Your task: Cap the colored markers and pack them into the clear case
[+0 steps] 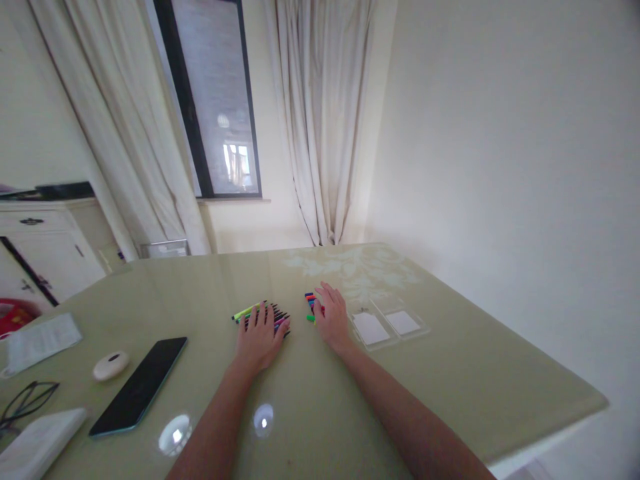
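Observation:
My left hand (257, 339) lies palm down with its fingers spread over a row of coloured markers (249, 311), whose dark tips point to the right. The fingers rest on the markers without wrapping round them. To the right of it, my right hand (331, 317) is laid over a small group of coloured pen caps (310, 299), fingers stretched out. A green cap (311, 319) shows beside its thumb; the hand hides the others in part. Right of this hand lies a clear plastic case (393, 340), opened flat, with white card in both halves.
On the left of the table (450, 360) lie a black phone (140, 387), a white oval case (111, 366), a face mask (43, 341), glasses (27, 403) and a white packet (43, 443). A wall stands along the right side, curtains and a window behind.

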Motion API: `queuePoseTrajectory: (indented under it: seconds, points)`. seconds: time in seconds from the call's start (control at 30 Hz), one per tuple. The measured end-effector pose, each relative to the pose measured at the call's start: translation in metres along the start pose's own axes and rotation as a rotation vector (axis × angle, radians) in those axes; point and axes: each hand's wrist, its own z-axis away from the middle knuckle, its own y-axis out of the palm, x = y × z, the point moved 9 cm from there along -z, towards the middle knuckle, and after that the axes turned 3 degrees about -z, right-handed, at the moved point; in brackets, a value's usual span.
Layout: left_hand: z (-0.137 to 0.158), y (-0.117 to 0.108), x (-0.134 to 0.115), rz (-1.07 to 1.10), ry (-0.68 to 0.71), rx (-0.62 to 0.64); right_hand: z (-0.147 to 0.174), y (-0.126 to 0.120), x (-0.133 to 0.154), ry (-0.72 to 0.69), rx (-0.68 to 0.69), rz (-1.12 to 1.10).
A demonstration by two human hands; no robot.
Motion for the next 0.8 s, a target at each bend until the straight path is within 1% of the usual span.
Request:
queuePoseTrajectory:
  seconds: [0.03, 0.1, 0.13, 0.2, 0.23, 0.3, 0.37, 0.43, 0.53, 0.6, 0.67, 0.73, 0.8]
  points:
    - [0.000, 0.000, 0.000, 0.007, -0.003, -0.010, 0.004, -0.007, -0.005, 0.023, 0.014, 0.020]
    - [0.000, -0.001, 0.000, 0.020, -0.006, -0.039, 0.011, -0.018, -0.015, 0.037, 0.094, 0.087]
    - [0.000, -0.002, 0.000, 0.027, -0.008, -0.055, 0.014, -0.025, -0.023, 0.051, 0.135, 0.138]
    - [0.001, -0.003, 0.000, 0.045, -0.018, -0.081, 0.021, -0.036, -0.048, 0.137, 0.245, 0.275]
    - [0.001, -0.004, 0.000, 0.056, -0.027, -0.090, 0.024, -0.039, -0.061, 0.178, 0.313, 0.335]
    - [0.001, -0.007, 0.001, 0.085, -0.051, -0.105, 0.032, -0.036, -0.080, 0.228, 0.461, 0.391]
    - [0.001, -0.011, 0.002, 0.114, -0.073, -0.119, 0.036, -0.030, -0.087, 0.243, 0.516, 0.415]
    - [0.001, -0.018, 0.005, 0.146, -0.093, -0.132, 0.035, -0.022, -0.083, 0.246, 0.505, 0.430]
    - [0.001, -0.032, 0.013, 0.196, -0.136, -0.142, 0.030, -0.010, -0.071, 0.271, 0.458, 0.423]
    - [0.002, -0.042, 0.018, 0.209, -0.158, -0.143, 0.023, -0.008, -0.062, 0.299, 0.410, 0.414]
    - [0.003, -0.051, 0.019, 0.227, -0.148, -0.129, 0.012, -0.008, -0.053, 0.307, 0.356, 0.417]
    - [0.003, -0.056, 0.016, 0.273, -0.110, -0.086, -0.003, -0.005, -0.042, 0.265, 0.319, 0.416]
    - [0.004, -0.055, 0.009, 0.319, -0.059, -0.017, -0.019, 0.004, -0.029, 0.181, 0.330, 0.407]
